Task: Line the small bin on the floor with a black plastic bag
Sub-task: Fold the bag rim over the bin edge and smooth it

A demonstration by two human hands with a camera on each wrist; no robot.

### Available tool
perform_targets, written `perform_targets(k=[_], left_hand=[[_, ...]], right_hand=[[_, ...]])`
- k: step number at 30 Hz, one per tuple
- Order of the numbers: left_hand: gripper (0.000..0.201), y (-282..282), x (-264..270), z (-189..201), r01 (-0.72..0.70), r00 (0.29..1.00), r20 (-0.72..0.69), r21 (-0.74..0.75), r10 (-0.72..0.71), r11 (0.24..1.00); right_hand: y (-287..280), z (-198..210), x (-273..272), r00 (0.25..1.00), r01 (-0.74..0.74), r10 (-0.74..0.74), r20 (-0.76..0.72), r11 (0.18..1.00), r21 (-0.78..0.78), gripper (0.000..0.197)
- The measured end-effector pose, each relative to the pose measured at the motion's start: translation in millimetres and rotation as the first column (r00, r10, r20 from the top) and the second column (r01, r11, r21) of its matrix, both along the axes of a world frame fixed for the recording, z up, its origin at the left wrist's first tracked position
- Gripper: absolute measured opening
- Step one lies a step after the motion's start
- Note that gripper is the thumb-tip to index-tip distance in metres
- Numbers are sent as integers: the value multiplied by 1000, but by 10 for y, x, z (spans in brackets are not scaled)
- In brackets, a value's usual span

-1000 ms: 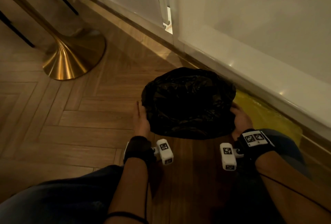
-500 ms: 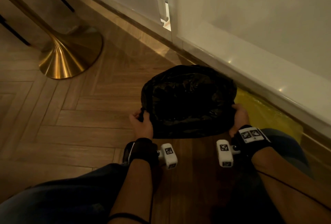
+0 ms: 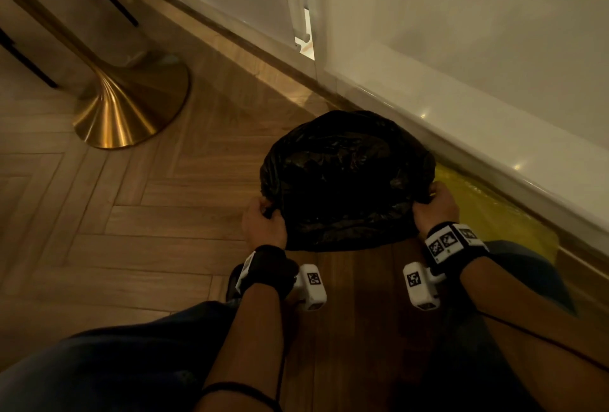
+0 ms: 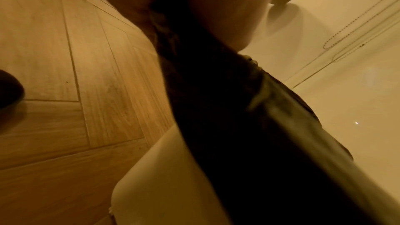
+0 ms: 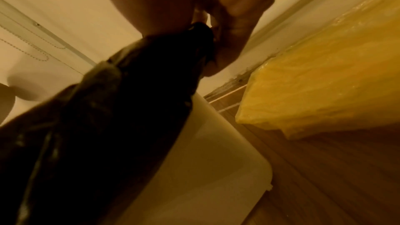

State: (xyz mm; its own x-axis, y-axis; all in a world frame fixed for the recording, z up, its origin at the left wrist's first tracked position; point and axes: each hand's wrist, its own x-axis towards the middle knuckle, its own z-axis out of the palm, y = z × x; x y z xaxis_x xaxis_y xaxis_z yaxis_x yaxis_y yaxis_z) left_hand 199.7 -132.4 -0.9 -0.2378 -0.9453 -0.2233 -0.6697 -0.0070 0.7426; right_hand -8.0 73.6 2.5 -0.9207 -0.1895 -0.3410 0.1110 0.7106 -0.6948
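Lamp or table base: a brass flared base (image 3: 128,108) stands on the wood floor (image 3: 99,214), well apart from the work, to the left
Left hand: the left hand (image 3: 263,223) has its fingers curled round the left edge of the black plastic bag (image 3: 342,181), pinching a gathered fold of it
Bag: it lies over the mouth and down the sides of the small bin (image 4: 164,177), which shows as a pale wall under the film in both wrist views
Bin: on the floor near the white skirting (image 3: 461,115), almost wholly hidden from above by the bag
Right hand: the right hand (image 3: 435,207) grips the bag's right edge in the same way, fingers closed on bunched plastic
Yellow sheet: crumpled yellow plastic (image 3: 487,210) lies on the floor just beside the bin, on the right
Done so far: the bag seems draped over the rim
Left to do, by my judgement: pull the edge down evenly, push the middle into the bin; whether it already hangs inside, I cannot tell
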Motion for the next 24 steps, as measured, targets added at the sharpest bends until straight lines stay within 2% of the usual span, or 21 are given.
perform_targets(k=[2, 3, 4, 5, 7, 8, 9, 10, 12, 15, 18, 19, 22, 24], left_hand=[[18, 50, 20, 38, 2, 998, -58, 53, 1, 999], [19, 89, 41, 84, -13, 994, -108, 104, 24, 995], [22, 132, 64, 118, -47, 984, -159, 195, 79, 980], [26, 171, 97, 130, -77, 968, -206, 300, 144, 951], [34, 213, 171, 78, -91, 913, -297, 517, 278, 851], [42, 220, 208, 42, -96, 889, -315, 581, 332, 808], [50, 224, 247, 13, -85, 879, -321, 622, 352, 779], [54, 223, 274, -38, -69, 884, -317, 640, 345, 766], [49, 227, 286, -85, 7, 924, -304, 621, 232, 784], [52, 236, 257, -24, 80, 954, -291, 479, 73, 874], [34, 282, 223, 12, 5, 972, -223, 324, 71, 946], [33, 298, 217, 6, -9, 983, -172, 264, 57, 965], [23, 325, 131, 17, -14, 998, -53, 164, 23, 986], [10, 327, 106, 50, 10, 1000, -10, 168, -8, 986]], right_hand=[[35, -22, -32, 999, -27, 26, 34, 1000, 9, 17], [52, -25, -31, 996, -15, 17, 91, 1000, -17, 19], [74, -39, -26, 980, 60, -39, 197, 993, -99, 22], [105, -37, 7, 931, 199, -108, 349, 951, -236, 23], [196, -6, 93, 749, 514, -127, 650, 731, -450, 22], [249, 18, 137, 700, 576, -71, 711, 646, -502, 24], [294, 60, 190, 693, 556, 9, 721, 630, -542, 31], [327, 80, 240, 712, 485, 93, 696, 651, -584, 41], [352, 87, 326, 743, 361, 172, 646, 711, -604, 64], [312, 56, 423, 807, 271, 131, 575, 783, -560, 81], [265, -23, 422, 945, 30, 85, 316, 939, -342, 76], [246, -27, 421, 968, 1, 62, 243, 968, -249, 72], [185, -35, 430, 984, 18, 5, 176, 991, -131, 56], [162, -41, 392, 986, -32, 43, 163, 997, -72, 55]])
